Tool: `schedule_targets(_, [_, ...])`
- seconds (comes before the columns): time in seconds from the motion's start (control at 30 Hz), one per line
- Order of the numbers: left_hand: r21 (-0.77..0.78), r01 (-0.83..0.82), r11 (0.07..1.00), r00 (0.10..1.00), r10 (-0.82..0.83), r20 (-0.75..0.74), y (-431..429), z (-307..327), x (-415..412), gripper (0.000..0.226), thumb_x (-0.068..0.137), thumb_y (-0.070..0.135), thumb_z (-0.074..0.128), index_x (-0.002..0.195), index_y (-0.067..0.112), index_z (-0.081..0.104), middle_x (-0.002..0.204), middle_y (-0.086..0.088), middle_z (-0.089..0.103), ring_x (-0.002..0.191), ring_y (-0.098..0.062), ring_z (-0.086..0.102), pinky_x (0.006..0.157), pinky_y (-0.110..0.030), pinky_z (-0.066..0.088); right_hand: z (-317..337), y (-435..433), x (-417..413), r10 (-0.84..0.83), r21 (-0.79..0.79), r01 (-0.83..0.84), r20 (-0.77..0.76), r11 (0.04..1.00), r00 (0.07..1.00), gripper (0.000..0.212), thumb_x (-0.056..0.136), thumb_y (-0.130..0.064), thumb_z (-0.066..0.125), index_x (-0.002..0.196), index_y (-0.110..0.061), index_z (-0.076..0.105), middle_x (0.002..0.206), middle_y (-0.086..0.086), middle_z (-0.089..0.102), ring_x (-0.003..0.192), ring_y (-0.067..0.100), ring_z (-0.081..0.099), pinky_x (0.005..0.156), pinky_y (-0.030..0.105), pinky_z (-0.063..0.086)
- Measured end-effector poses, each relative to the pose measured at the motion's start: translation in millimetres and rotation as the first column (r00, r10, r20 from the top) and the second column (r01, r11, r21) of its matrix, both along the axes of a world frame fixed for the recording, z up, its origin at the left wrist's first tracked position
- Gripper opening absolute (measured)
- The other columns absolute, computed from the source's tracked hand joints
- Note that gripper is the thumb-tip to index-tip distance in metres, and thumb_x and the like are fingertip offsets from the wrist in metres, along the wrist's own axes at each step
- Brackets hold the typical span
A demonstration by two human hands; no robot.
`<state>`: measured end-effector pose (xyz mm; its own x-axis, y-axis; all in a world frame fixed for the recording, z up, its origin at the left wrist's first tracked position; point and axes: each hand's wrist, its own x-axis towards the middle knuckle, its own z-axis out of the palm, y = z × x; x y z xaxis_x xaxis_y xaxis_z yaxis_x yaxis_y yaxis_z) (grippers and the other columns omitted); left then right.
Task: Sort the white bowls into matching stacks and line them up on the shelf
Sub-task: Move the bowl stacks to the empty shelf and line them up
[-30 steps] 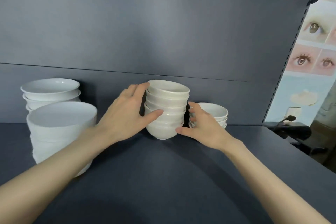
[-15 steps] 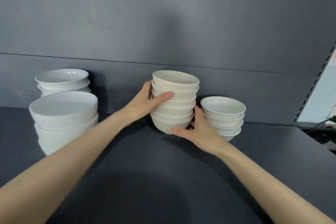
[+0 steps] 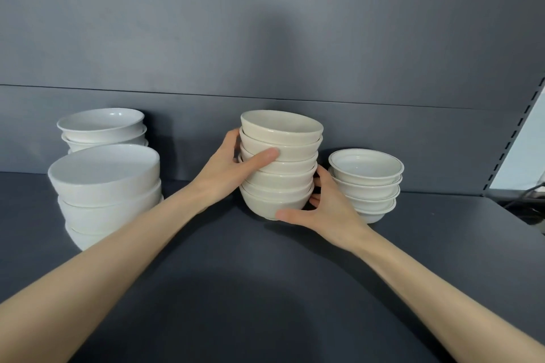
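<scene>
A stack of several cream bowls [image 3: 280,138] stands at the middle of the dark shelf [image 3: 265,289], leaning slightly left. My left hand [image 3: 233,174] grips its left side, thumb across the front. My right hand [image 3: 327,209] cups the bottom bowl from the right. A shorter stack of small white bowls with a thin dark rim line [image 3: 365,186] sits just right of it. At the left, a stack of large white bowls [image 3: 106,188] stands in front of a stack of shallower white bowls [image 3: 101,127].
The grey back panel [image 3: 265,38] rises close behind the stacks. A slotted upright [image 3: 513,138] marks the shelf's right end, with a dark cable [image 3: 528,200] beyond it.
My left hand has slid higher up the cream stack, and the stack now leans a little. The view has shifted left and closer, so the poster at the right is gone.
</scene>
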<state>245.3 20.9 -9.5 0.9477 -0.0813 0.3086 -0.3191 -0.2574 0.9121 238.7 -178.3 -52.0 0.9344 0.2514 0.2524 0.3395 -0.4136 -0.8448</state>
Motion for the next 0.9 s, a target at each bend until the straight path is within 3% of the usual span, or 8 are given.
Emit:
schedule_targets(0.1, [-0.004,0.017,1.000,1.000,-0.017,0.013,0,-1,-9,0.069,0.069,0.048,0.074,0.128,0.030,0.040,0.111,0.023,0.058,0.093,0.014,0.060,0.074,-0.011,0.050,-2,4,-1,-0.040,-0.056,0.040,-0.010,0.998,0.999,0.107,0.043,-0.058,0.084,0.134,-0.034,0.035,0.128,-0.011,0.049,0.119,0.011,0.051,0.101,0.039,0.046])
schedule_targets(0.2, [0.023,0.030,0.999,0.999,-0.031,0.030,0,-2,-16,0.036,0.081,0.030,0.072,0.105,0.037,0.046,0.104,0.022,0.054,0.085,0.022,0.057,0.064,0.001,0.043,-3,8,-3,-0.047,-0.060,0.045,-0.032,0.997,0.998,0.110,0.039,-0.065,0.082,0.134,-0.033,0.037,0.126,-0.007,0.047,0.118,0.014,0.050,0.100,0.041,0.047])
schedule_targets(0.33, [0.053,0.045,0.998,0.999,-0.045,0.001,5,-2,-17,0.061,0.059,0.058,0.077,0.110,0.045,0.044,0.114,0.014,0.046,0.099,0.020,0.046,0.065,0.006,0.038,-6,11,-1,0.019,-0.051,-0.023,-0.088,0.998,0.996,0.104,0.036,-0.070,0.083,0.127,-0.037,0.045,0.124,-0.009,0.057,0.121,0.016,0.050,0.100,0.040,0.047])
schedule_targets(0.4, [0.034,0.052,0.998,0.998,-0.051,-0.020,8,-5,-13,0.076,0.053,0.065,0.070,0.120,0.042,0.041,0.125,0.009,0.044,0.108,0.014,0.045,0.072,0.001,0.041,-5,11,-3,0.054,-0.013,-0.056,-0.118,0.998,0.992,0.095,0.046,-0.057,0.088,0.127,-0.036,0.044,0.126,-0.012,0.057,0.121,0.011,0.051,0.098,0.033,0.049])
schedule_targets(0.5, [-0.033,0.092,0.995,0.995,-0.093,-0.022,9,-10,-9,0.085,0.052,0.065,0.069,0.126,0.039,0.037,0.133,0.010,0.047,0.118,0.001,0.050,0.089,-0.016,0.044,-5,9,-6,0.137,0.129,-0.114,-0.188,0.985,0.973,0.087,0.068,-0.021,0.085,0.136,-0.022,0.030,0.124,-0.017,0.053,0.109,-0.006,0.054,0.084,0.013,0.051])
schedule_targets(0.67, [-0.102,0.136,0.985,0.990,-0.139,-0.022,8,-13,-8,0.094,0.058,0.061,0.070,0.139,0.032,0.031,0.130,0.014,0.056,0.115,-0.002,0.058,0.095,-0.031,0.049,-6,9,-7,0.176,0.185,-0.143,-0.175,0.972,0.969,0.086,0.075,-0.016,0.079,0.141,-0.028,0.024,0.129,-0.022,0.050,0.117,-0.008,0.051,0.096,0.016,0.047])
schedule_targets(0.9, [-0.076,0.149,0.986,0.989,-0.150,-0.004,9,-11,-9,0.092,0.062,0.059,0.069,0.140,0.029,0.033,0.130,0.012,0.057,0.115,-0.002,0.058,0.096,-0.031,0.049,-4,8,-7,0.143,0.207,-0.115,-0.126,0.971,0.982,0.076,0.073,-0.007,0.080,0.135,-0.023,0.039,0.120,-0.018,0.059,0.101,-0.014,0.058,0.085,0.012,0.051])
